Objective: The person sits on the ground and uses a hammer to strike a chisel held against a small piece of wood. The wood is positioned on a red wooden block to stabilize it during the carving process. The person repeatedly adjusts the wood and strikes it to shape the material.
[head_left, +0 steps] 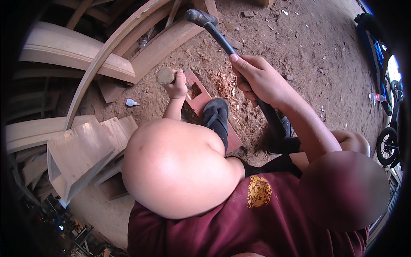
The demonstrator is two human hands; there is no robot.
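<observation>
My left hand is closed round a chisel, whose thick, round wooden handle end shows above the fist. The blade is mostly hidden by the hand. Right beside it, a rectangular hole is cut in a reddish wooden board on the ground. Raised to the right of the board, my right hand grips the dark handle of a hammer. The hammer's head is up and away from the chisel. My sandalled foot presses on the board.
Pale wood chips lie beside the board on the dirt floor. A curved wooden strip and long timbers stand at left. Nearer are box-like wooden pieces and a small white bottle. A wheel stands far right.
</observation>
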